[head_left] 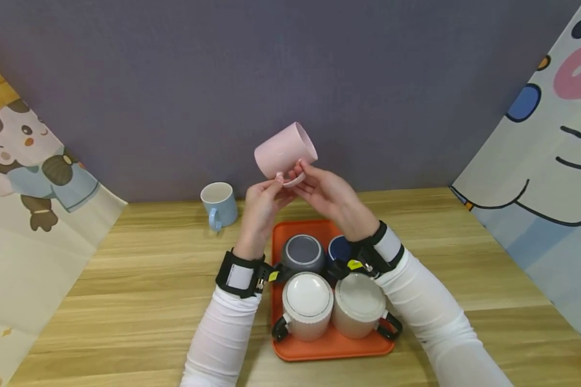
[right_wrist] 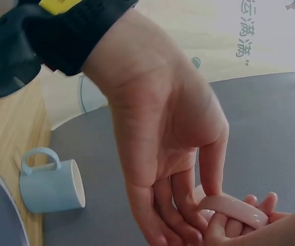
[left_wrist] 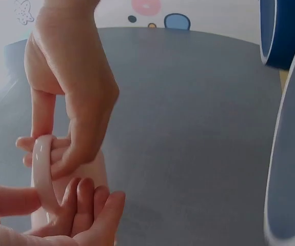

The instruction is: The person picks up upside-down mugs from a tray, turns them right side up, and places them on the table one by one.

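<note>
So four cups (head_left: 308,295) are sitting in a tray (head_left: 334,352) on the table (head_left: 135,301), two behind two; another cup (head_left: 226,210)'s standing back left, and the held mug (head_left: 282,151)'s hanging before the wall (head_left: 174,97).

Place: you face a screened-off work corner; home or lab, you cannot tell
Tabletop (head_left: 150,301): wood-grain, lower frame
Backdrop (head_left: 198,80): plain grey, upper middle
Left panel (head_left: 19,258): cartoon figure (head_left: 34,156), left edge
Right panel (head_left: 547,252): pink-snouted cartoon animal (head_left: 528,166), right edge
</note>
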`<state>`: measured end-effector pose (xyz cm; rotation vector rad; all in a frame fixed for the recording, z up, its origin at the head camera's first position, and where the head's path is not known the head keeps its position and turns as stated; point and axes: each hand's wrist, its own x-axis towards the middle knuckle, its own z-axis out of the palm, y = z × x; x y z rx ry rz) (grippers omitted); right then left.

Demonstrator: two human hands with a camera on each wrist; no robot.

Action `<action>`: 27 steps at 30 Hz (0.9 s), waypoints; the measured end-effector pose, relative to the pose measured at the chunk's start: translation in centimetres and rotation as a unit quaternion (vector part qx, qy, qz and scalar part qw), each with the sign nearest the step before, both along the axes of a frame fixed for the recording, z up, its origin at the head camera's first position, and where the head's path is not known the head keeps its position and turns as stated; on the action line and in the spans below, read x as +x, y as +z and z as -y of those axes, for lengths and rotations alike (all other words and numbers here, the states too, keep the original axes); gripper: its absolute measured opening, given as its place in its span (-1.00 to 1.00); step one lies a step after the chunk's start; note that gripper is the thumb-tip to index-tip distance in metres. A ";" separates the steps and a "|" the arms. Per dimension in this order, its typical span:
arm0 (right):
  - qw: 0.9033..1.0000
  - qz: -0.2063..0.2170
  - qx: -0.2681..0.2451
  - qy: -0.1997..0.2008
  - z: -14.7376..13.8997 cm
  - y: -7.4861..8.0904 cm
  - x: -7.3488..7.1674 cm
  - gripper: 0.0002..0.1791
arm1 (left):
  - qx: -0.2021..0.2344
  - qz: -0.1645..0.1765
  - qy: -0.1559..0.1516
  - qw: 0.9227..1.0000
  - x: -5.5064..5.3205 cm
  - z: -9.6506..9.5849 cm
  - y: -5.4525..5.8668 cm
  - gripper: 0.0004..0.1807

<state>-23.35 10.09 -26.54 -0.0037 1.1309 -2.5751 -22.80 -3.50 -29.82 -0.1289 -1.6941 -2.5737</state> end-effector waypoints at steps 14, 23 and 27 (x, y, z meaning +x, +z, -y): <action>0.998 -0.001 0.055 -0.033 1.9 -0.1 -1.1 -0.85 | -0.244 -0.014 0.082 0.966 -0.9 3.5 -1.3 -0.43; 0.994 0.005 0.102 -0.044 3.9 -0.7 -2.6 -0.85 | -0.403 -0.074 0.158 0.898 -1.0 6.3 -3.3 -0.65; 0.992 0.010 0.114 -0.052 4.9 -1.1 -3.3 -0.89 | -0.447 -0.084 0.183 0.871 -1.0 7.3 -4.2 -0.72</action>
